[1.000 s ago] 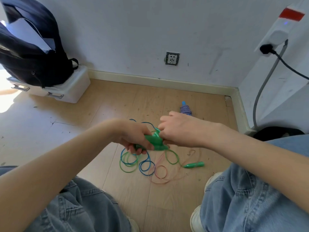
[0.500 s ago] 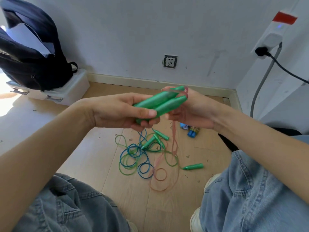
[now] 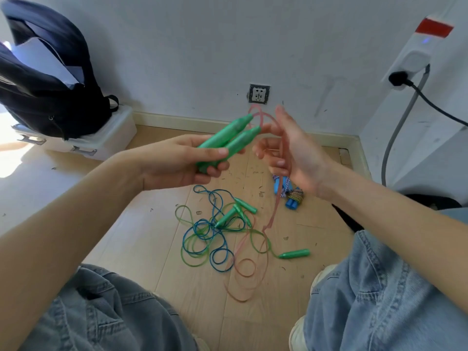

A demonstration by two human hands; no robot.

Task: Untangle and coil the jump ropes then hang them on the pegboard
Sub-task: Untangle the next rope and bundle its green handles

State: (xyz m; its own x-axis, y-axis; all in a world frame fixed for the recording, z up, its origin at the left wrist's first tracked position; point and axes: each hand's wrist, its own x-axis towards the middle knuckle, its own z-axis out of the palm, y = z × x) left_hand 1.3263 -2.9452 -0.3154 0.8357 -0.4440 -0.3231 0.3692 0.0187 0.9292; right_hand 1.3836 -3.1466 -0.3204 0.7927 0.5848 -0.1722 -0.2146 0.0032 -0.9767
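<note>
Hands meet above a wooden floor [image 3: 141, 249] — we look down between our knees. Our left hand [image 3: 177, 163] curls round two green handles [image 3: 228, 140], held side by side and pointing up toward the wall. A pink rope [image 3: 277, 198] runs from their tips, loops over our right hand [image 3: 291, 153], whose fingers are spread and relaxed, and hangs down to coils on the floor. There it joins a tangle [image 3: 210, 236] of blue and green ropes with more green handles among them; one handle [image 3: 295, 254] lies apart to the right. A blue-handled rope bundle [image 3: 291, 196] sits just beyond, near the right wrist. A backpack [image 3: 50, 84] rests on a white box [image 3: 106, 138] at left.
</note>
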